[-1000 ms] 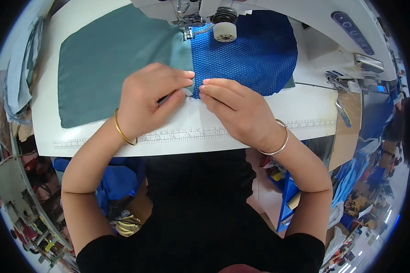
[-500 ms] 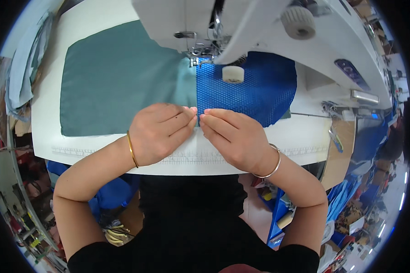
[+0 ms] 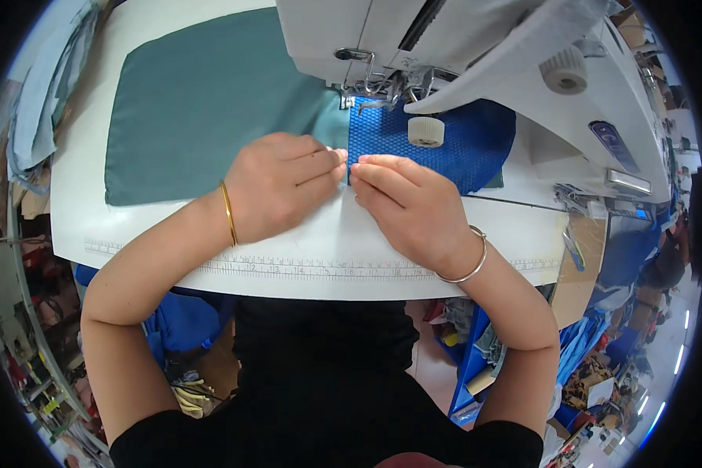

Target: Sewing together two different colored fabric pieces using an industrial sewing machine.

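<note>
A piece of grey-green fabric (image 3: 203,109) lies flat on the left of the sewing table. Its right edge meets a textured blue fabric (image 3: 476,144), and the line between them runs up to the presser foot (image 3: 347,100) of a white sewing machine (image 3: 320,39). Just below the foot, my left hand (image 3: 277,191) pinches the green fabric's near edge beside that line. My right hand (image 3: 413,207), fingertips pressed together, pinches the blue fabric's near corner. Only a small gap separates the two hands. The fingers cover the corners they hold.
A printed ruler scale (image 3: 304,267) crosses the white tabletop (image 3: 148,234) near its front edge. On the right, small thread snips (image 3: 575,248) lie on a brown board (image 3: 581,281). Light-blue cloth strips (image 3: 39,101) hang at the far left. The machine arm overhangs the blue fabric.
Both hands have moved away from me toward the presser foot, and the two fabrics have slid the same way under it. The view has also shifted slightly.
</note>
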Demonstrator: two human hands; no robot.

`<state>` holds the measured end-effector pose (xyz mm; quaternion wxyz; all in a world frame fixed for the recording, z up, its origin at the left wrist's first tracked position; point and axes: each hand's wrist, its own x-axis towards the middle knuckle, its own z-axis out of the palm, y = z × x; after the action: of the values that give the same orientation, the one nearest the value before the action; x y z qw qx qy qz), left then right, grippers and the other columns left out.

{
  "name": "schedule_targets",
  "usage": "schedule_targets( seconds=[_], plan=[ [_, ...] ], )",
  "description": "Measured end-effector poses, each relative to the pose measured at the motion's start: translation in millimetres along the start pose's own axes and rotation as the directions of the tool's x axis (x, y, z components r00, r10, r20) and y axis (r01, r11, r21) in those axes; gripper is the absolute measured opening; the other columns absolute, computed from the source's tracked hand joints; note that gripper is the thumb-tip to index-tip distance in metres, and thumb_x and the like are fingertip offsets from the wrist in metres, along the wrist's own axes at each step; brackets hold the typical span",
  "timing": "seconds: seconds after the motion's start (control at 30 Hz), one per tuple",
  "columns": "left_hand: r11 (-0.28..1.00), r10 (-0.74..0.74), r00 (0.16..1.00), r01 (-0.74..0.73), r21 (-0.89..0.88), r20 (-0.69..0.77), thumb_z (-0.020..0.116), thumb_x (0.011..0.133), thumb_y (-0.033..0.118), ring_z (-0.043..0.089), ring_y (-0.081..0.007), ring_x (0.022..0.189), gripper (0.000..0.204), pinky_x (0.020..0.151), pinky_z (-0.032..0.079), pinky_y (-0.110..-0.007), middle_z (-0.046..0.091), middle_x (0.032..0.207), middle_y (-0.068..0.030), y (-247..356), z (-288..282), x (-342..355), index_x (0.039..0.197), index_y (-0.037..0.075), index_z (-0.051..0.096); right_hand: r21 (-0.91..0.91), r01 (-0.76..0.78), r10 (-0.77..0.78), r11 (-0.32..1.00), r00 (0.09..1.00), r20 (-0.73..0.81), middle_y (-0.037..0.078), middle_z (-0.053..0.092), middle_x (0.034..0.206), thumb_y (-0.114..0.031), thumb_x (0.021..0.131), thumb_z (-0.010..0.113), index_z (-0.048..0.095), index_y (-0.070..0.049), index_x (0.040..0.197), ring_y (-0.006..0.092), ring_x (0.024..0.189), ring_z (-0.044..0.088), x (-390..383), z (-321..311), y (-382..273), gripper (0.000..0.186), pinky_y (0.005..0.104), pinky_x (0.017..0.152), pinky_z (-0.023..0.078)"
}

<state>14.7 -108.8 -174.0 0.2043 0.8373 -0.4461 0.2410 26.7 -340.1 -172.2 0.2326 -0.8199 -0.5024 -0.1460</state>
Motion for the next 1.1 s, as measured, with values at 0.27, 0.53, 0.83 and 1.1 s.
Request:
schedule_targets(
  seconds=[0.27,0.53,0.83,1.1],
  plan=[
    [0.999,-0.010,1.000,0.009,0.046,0.023,0.073,0.067,0.002,0.069,-0.0253,0.082,0.031,0.067,0.056,-0.034,0.071,0.100,-0.0102,-11,2,9,0.098,-0.002,0.068,0.029,-0.113,0.113,0.993,0.994,0.007,0.007,0.068,0.102,-0.002,0.073,0.076,0.072,-0.002,0.097,0.0226,0.095,0.069,7,7,12,0.024,0.0308,0.074,0.059],
    [0.981,-0.120,0.992,0.124,0.147,-0.035,0.069,0.073,0.004,0.068,-0.0239,0.086,0.018,0.072,0.056,-0.033,0.069,0.100,-0.0086,-2,6,6,0.091,0.002,0.067,0.007,-0.033,0.034,0.999,0.995,-0.092,0.006,0.065,0.093,-0.008,0.082,0.069,0.069,-0.002,0.098,0.0226,0.083,0.064,11,6,17,0.017,0.0326,0.069,0.055],
    [0.964,-0.266,0.959,0.262,-0.051,-0.097,0.074,0.071,-0.001,0.070,-0.0252,0.081,0.018,0.066,0.056,-0.034,0.071,0.094,-0.0087,-4,1,10,0.088,0.003,0.070,-0.033,0.001,-0.003,0.999,0.996,-0.087,0.006,0.064,0.096,-0.008,0.079,0.070,0.069,0.001,0.098,0.0204,0.092,0.065,10,2,14,0.021,0.0309,0.073,0.056],
    [0.986,-0.087,0.995,0.092,0.138,-0.044,0.070,0.071,0.001,0.069,-0.0230,0.086,0.018,0.070,0.057,-0.034,0.069,0.096,-0.0083,0,2,11,0.089,0.000,0.069,-0.036,-0.039,0.037,0.999,0.998,-0.059,0.005,0.057,0.085,-0.007,0.080,0.068,0.066,-0.001,0.092,0.0195,0.082,0.061,9,4,13,0.014,0.0314,0.066,0.054]
  ],
)
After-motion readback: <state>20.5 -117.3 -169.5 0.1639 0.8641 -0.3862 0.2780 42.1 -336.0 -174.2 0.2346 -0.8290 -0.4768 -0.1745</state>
